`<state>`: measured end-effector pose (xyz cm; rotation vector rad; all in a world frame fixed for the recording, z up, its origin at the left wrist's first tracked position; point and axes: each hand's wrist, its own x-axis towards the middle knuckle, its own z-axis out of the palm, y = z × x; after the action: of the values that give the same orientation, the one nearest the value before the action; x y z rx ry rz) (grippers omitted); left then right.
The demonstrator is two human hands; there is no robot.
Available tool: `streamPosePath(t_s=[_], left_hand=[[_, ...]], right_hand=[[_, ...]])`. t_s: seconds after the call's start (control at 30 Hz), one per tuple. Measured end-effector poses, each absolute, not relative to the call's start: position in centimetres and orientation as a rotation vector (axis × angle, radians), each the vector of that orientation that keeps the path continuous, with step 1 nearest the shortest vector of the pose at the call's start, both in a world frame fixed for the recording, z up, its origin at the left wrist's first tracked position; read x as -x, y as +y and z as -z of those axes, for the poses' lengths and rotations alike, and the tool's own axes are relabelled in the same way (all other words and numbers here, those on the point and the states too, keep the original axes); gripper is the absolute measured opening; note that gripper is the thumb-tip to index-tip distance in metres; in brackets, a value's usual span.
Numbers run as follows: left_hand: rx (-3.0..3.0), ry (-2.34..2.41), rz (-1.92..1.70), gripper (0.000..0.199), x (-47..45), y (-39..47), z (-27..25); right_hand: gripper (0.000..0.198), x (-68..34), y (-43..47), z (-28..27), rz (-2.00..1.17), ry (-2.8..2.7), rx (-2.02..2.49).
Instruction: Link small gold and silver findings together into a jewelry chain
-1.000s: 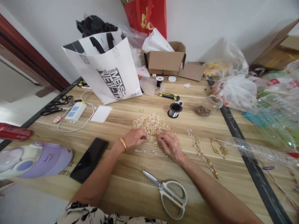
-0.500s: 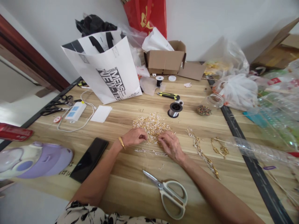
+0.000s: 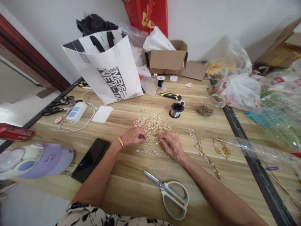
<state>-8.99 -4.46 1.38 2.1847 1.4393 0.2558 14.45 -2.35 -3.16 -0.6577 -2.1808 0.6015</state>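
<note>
A loose heap of small gold and silver jewelry pieces lies on the wooden table. At its left edge is my left hand, fingers curled in a pinch; whatever is between them is too small to make out. My right hand touches the heap's right side, thumb and fingers drawn together, and their tips hide anything held. A silver chain lies just below the heap, its right end by my right hand. Nearer me rest scissors with pale handles. Gold and silver chains lie to the right.
Behind the heap are a wire spool, a yellow-black utility knife and a glass jar of beads. A white paper bag stands at back left. A phone and a purple bottle are left.
My left hand has shifted slightly left and away from the heap, its fingers still curled. The right hand stays almost where it was.
</note>
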Motion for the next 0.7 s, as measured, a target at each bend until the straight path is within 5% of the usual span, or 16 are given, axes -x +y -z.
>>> streamPosePath(t_s=[0.7], left_hand=[[-2.294,1.432,-0.298,0.013,7.3,-4.7,-0.7]], right_hand=[[0.006,-14.4,-2.4,3.1,-0.581,-2.190,0.656]])
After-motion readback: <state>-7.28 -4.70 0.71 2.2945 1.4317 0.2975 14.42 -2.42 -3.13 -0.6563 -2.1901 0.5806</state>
